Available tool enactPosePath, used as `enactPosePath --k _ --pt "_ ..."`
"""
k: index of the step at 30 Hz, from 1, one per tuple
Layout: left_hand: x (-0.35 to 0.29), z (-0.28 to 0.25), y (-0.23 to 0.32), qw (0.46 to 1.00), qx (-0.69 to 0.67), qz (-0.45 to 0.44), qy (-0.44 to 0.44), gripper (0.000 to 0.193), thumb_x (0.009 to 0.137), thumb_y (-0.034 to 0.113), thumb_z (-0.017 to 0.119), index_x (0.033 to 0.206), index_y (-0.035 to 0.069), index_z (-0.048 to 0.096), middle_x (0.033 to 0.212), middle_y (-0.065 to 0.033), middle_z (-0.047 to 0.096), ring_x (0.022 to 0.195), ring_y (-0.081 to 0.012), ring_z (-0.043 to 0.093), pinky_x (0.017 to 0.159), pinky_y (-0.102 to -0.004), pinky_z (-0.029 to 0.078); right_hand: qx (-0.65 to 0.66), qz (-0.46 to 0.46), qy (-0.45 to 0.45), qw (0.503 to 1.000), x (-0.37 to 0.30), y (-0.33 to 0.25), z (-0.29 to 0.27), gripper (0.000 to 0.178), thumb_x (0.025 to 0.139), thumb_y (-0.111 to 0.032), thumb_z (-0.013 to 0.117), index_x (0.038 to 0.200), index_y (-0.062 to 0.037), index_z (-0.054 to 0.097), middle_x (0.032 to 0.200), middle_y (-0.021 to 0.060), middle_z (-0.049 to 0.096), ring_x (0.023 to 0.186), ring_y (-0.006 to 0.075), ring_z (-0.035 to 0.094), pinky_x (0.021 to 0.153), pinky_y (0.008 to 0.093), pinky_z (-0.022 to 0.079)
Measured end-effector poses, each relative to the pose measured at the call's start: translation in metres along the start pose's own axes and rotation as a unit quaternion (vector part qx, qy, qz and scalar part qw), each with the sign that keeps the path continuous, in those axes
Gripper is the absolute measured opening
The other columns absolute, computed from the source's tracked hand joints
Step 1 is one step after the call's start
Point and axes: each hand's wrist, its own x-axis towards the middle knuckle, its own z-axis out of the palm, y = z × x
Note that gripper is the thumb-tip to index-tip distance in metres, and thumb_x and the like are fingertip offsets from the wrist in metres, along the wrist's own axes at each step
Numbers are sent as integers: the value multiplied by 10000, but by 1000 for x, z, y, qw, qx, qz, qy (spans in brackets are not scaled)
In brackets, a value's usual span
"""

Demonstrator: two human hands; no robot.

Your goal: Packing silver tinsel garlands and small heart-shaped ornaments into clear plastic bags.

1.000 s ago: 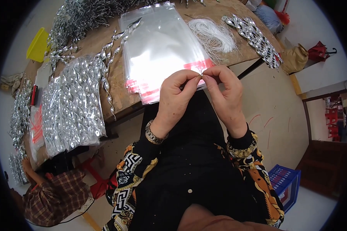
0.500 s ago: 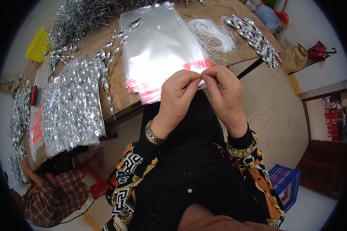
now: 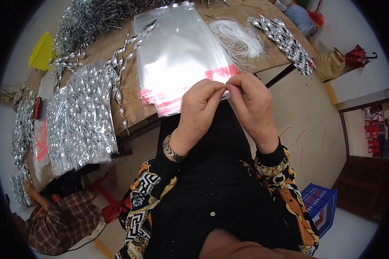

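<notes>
My left hand (image 3: 198, 111) and my right hand (image 3: 256, 113) meet in front of the table's edge, thumb and forefinger of each pinched together. A tiny pale bit shows between the fingertips, too small to name. Just beyond my hands lies a stack of clear plastic bags (image 3: 177, 52) with red-marked near ends. Right of the stack sits a loose bundle of white string (image 3: 240, 41). A bunch of shiny silver twisted strips (image 3: 285, 43) hangs over the table's right edge. Several more silver twisted strips (image 3: 124, 60) lie along the stack's left side.
Filled clear bags of silver twists (image 3: 80, 121) lie at the table's left, near a red tool (image 3: 38, 107). A heap of silver twists (image 3: 90, 21) covers the far left. A co-worker in a checked shirt (image 3: 65, 220) sits lower left. A blue basket (image 3: 320, 203) stands right.
My fingertips have drawn very slightly apart, and the pale bit between them shows a little more. Everything else stays where it was.
</notes>
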Motion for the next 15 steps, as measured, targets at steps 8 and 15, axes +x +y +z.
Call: enactPosePath --k 8,15 --pt "0 0 1 984 -143 -110 -5 120 894 55 561 895 -45 627 733 -35 583 641 -87 535 592 -228 430 67 60 -9 996 -1 3 0 42 833 0 597 870 18 605 798 84 610 714 166 587 653 263 460" --pt "1 -3 1 957 -230 -176 -6 166 920 107 548 907 -32 638 702 0 574 630 -57 515 593 -198 424 146 115 -22 982 -4 8 1 56 867 -28 591 885 21 610 815 38 613 744 107 568 676 233 451"
